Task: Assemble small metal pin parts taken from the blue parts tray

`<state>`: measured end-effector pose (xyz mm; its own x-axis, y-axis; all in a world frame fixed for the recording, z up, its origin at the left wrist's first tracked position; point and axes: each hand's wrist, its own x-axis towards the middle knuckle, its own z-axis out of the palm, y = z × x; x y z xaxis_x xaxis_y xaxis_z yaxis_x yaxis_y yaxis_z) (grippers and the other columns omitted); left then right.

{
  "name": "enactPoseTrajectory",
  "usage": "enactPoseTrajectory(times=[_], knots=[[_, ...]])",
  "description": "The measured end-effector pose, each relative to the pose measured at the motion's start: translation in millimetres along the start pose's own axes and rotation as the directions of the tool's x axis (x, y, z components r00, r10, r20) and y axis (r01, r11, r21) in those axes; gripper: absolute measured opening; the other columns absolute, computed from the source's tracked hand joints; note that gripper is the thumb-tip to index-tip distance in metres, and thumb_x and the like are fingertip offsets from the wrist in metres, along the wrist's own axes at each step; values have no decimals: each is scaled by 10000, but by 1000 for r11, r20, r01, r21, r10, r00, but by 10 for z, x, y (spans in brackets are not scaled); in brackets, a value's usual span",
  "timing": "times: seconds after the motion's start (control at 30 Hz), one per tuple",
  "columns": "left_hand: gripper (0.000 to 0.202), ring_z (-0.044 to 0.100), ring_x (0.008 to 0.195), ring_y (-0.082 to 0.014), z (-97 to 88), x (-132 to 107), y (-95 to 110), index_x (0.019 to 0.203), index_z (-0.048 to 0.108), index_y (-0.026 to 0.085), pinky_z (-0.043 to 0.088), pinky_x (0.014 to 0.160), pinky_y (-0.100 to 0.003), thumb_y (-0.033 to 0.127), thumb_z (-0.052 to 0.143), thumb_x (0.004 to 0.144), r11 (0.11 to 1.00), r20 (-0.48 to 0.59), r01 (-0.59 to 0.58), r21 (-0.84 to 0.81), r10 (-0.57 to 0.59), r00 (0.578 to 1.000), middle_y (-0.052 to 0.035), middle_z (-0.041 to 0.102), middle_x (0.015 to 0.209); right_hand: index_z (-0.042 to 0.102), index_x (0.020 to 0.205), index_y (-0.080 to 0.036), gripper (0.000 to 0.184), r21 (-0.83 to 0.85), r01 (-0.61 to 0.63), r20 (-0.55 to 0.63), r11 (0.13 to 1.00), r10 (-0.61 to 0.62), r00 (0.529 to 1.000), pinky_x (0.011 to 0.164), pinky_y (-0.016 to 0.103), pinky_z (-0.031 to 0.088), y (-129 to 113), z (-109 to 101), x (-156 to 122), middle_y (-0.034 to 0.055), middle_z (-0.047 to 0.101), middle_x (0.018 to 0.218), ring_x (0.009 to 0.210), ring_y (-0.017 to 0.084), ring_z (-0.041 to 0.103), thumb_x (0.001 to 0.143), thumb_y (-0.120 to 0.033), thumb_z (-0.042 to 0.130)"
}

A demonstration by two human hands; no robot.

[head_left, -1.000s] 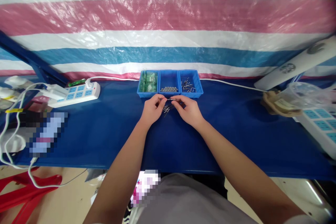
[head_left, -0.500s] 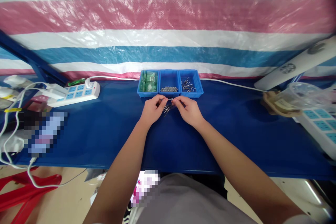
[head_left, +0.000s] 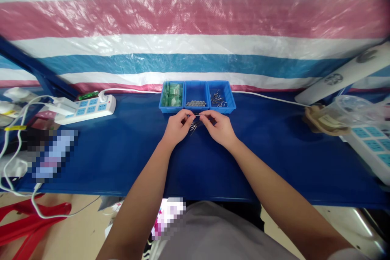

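Observation:
My left hand (head_left: 179, 127) and my right hand (head_left: 219, 129) meet fingertip to fingertip just in front of three joined blue bins. Both are closed in a pinch on the ends of a thin metal pin (head_left: 198, 115) that lies level between them. Below it, several loose metal pins (head_left: 193, 126) rest on the blue table (head_left: 210, 170), partly hidden by my fingers. The right bin (head_left: 233, 99) contains scattered short metal pins (head_left: 218, 99). Small round metal parts (head_left: 196, 103) sit in rows in the middle bin (head_left: 196, 89). Green pieces and clear plastic (head_left: 174, 94) fill the left bin (head_left: 171, 110).
A white power strip (head_left: 91, 109) with cables stands at the left, near a blurred-out phone (head_left: 55, 154). To the right are a clear plastic cup (head_left: 347, 109), another power strip (head_left: 370, 142) and a slanted white tube (head_left: 344, 73). A striped sheet (head_left: 195, 16) hangs behind.
The pin between my fingertips now reaches straight from one hand to the other. Both hands have shifted only slightly; the bins and loose pins have stayed put.

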<state>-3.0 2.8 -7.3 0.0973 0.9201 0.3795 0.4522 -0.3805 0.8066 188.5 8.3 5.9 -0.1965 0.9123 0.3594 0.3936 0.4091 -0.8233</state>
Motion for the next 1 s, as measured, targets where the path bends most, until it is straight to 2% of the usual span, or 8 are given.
enactPoseTrajectory(times=[0.13, 0.4, 0.67, 0.9, 1.0], knots=[[251, 523, 557, -93, -2, -2, 6, 957, 670, 186, 419, 594, -223, 415, 569, 975, 1000, 15, 19, -6, -19, 1000, 41, 590, 619, 741, 1033, -222, 187, 15, 36, -52, 999, -35, 998, 659, 318, 540, 16, 12, 1, 46, 760, 912, 754, 187, 691, 920, -350, 667], [311, 537, 595, -101, 4, -5, 8, 898, 673, 183, 398, 573, -219, 457, 550, 979, 999, 16, 39, 9, -40, 999, 26, 598, 643, 766, 996, -234, 168, -20, 69, -46, 997, -70, 996, 642, 324, 539, 9, -4, 13, 44, 764, 908, 705, 175, 665, 908, -357, 693], [236, 534, 560, -97, -5, -1, 22, 1018, 686, 205, 440, 617, -228, 413, 587, 965, 1000, -3, -2, 15, 2, 1000, 44, 593, 620, 772, 956, -239, 218, -43, 34, -30, 998, -36, 999, 702, 338, 545, 4, -13, 6, 53, 781, 958, 810, 207, 701, 947, -410, 638], [211, 524, 546, -95, 1, -5, 38, 1001, 681, 204, 441, 623, -227, 394, 601, 955, 1000, -4, -5, 16, 5, 1000, 56, 569, 592, 778, 873, -219, 276, -22, -66, -82, 998, 64, 995, 639, 321, 520, 20, -4, 8, 44, 773, 816, 706, 197, 683, 935, -447, 635], [218, 517, 547, -94, 0, -8, 27, 988, 680, 200, 430, 617, -226, 392, 582, 966, 1000, 11, -2, 24, 2, 1000, 54, 567, 592, 784, 893, -220, 261, -17, -56, -87, 998, 55, 995, 643, 327, 523, 24, 5, 8, 48, 781, 848, 715, 199, 686, 930, -439, 647]])
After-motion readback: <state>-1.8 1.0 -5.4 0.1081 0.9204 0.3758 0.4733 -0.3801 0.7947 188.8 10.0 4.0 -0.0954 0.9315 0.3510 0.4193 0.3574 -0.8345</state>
